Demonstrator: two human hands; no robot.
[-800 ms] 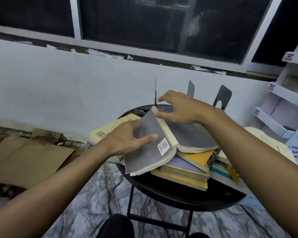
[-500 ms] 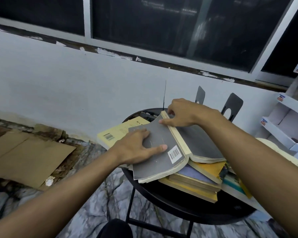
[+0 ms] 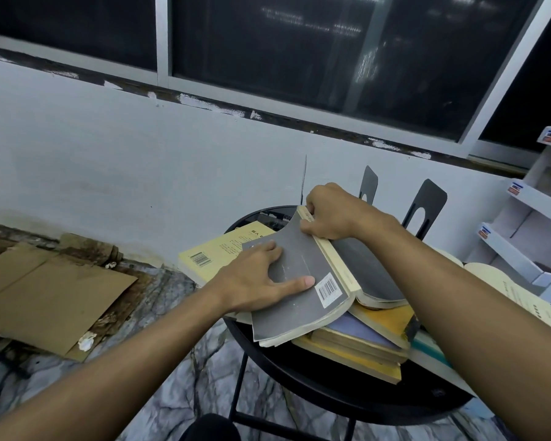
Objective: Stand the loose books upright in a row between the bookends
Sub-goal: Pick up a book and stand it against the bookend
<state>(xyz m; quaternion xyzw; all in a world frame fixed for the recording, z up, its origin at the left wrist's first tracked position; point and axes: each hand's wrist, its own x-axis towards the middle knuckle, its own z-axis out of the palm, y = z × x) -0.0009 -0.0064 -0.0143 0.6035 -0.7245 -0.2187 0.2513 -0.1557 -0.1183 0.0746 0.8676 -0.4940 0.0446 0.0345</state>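
grey book (image 3: 303, 300) under both hands: the left hand (image 3: 261, 278) lies flat on its barcode half, fingers straight and spread, thumb stretched toward the barcode, gripping nothing. the right hand (image 3: 334, 214) is curled round the far end of the cream spine, fingers and thumb pinching it. the book is splayed covers-up, its two halves sloping away from the spine, on top of a stack of books (image 3: 363, 342) that lie flat, with yellow and lilac covers among them. a yellow book (image 3: 217, 253) with a barcode lies flat just to the left, partly under the left hand and the grey cover, jutting past the rim of the round black table (image 3: 299, 370) that carries them all. three black bookends (image 3: 427, 205) stand upright at the table's far side, just beyond the right hand, one of them seen edge-on. an open book (image 3: 503, 281) with cream pages shows behind the right forearm. a white shelf unit (image 3: 522, 218) stands at the right, flattened cardboard (image 3: 45, 291) lies on the marbled floor (image 3: 178, 393) at the left, and a dark window (image 3: 299, 58) runs above the pale wall (image 3: 140, 154).
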